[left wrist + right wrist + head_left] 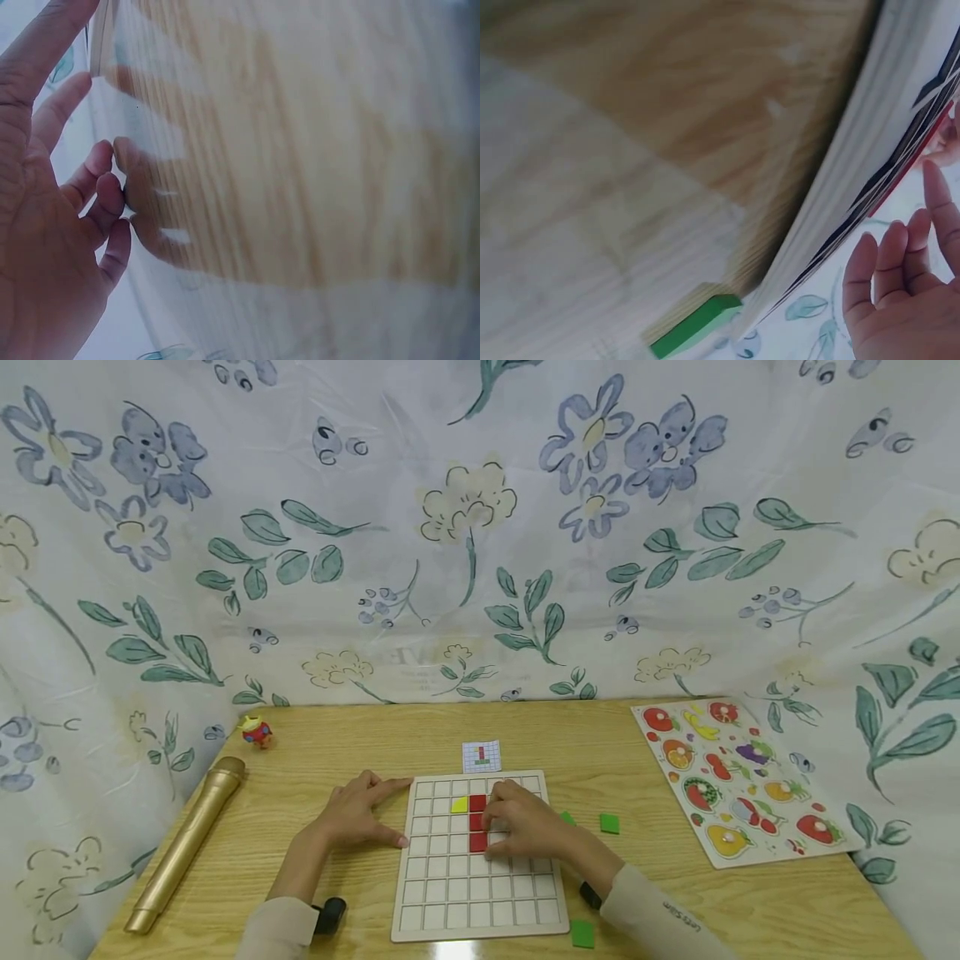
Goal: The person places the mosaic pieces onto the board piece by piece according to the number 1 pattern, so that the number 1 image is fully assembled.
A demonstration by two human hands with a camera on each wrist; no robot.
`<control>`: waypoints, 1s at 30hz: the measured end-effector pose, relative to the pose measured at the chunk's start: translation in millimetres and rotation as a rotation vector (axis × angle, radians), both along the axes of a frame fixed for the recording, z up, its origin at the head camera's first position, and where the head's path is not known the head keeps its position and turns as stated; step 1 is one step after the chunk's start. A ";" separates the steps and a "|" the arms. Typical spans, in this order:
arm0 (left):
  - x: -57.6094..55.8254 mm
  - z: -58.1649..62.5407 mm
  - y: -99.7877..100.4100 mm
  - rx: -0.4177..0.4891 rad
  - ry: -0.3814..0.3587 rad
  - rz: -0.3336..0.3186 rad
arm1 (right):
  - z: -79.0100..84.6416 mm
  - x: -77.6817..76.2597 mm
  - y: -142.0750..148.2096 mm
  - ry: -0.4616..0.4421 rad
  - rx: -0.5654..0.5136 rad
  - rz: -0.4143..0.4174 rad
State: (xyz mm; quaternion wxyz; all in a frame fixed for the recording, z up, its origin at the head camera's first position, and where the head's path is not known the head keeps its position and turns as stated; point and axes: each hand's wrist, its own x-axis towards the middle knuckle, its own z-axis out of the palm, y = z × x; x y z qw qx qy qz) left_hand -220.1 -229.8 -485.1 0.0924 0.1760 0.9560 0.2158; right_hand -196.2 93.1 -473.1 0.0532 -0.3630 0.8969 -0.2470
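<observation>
A pale wooden grid board (480, 930) lies on the table. Three red square tiles (477, 842) stand in a column on it, and a yellow tile with a rounded corner (460, 806) sits left of the top one. My left hand (352, 817) rests at the board's left edge, thumb and index finger spread against it. Over the board, my right hand (528, 823) touches the right side of the red column with its fingertips. The right wrist view shows that hand's fingers (889, 262) loosely bent near a red edge. Nothing visible is pinched.
A small pattern card (481, 757) lies behind the board. Green square tiles (609, 823) are scattered to its right, one (582, 933) near the front corner. A fruit puzzle board (738, 777) lies at right. At left are a gold microphone (183, 847) and a small toy figure (257, 732).
</observation>
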 end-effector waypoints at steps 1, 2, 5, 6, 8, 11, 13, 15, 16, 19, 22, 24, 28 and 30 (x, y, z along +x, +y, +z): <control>0.3 0.0 0.0 0.000 0.000 0.000 | -0.5 -0.1 1.8 -0.008 -0.016 0.001; 0.5 0.1 0.0 0.000 0.000 0.000 | -1.1 -0.3 3.8 -0.023 -0.034 0.000; 0.9 0.2 -0.1 -0.001 0.001 0.001 | -2.3 -0.7 10.4 -0.072 -0.068 -0.011; 1.0 0.3 -0.1 -0.002 0.001 0.002 | -2.6 -0.8 12.9 -0.088 -0.073 -0.019; 1.2 0.7 0.1 0.000 0.001 0.000 | -3.2 -1.1 18.3 -0.123 -0.089 -0.023; 0.9 0.8 0.3 -0.001 -0.001 0.000 | -3.4 -1.7 27.9 -0.160 -0.111 -0.027; 0.7 0.8 0.6 -0.004 -0.002 0.001 | -3.8 -2.2 34.8 -0.178 -0.125 -0.029; 0.7 0.5 0.7 -0.007 -0.004 0.005 | -4.0 -3.0 41.9 -0.184 -0.132 -0.032; 0.5 0.5 1.1 -0.007 -0.005 0.005 | -3.4 -3.3 45.9 -0.191 -0.141 -0.033; 0.2 0.1 1.4 -0.007 -0.006 0.005 | -1.0 -3.5 58.4 -0.219 -0.159 -0.052; -0.7 -0.4 1.1 -0.009 -0.009 0.007 | 3.2 -3.8 71.7 -0.226 -0.179 -0.068; -1.3 -1.0 0.5 -0.014 -0.014 0.011 | 5.1 -4.9 80.6 -0.220 -0.203 -0.075; -1.1 -1.0 0.5 -0.015 -0.017 0.014 | 7.3 -6.7 98.2 -0.212 -0.274 -0.102; -0.4 -0.5 0.9 -0.012 -0.015 0.011 | 7.3 -6.4 106.4 -0.210 -0.296 -0.118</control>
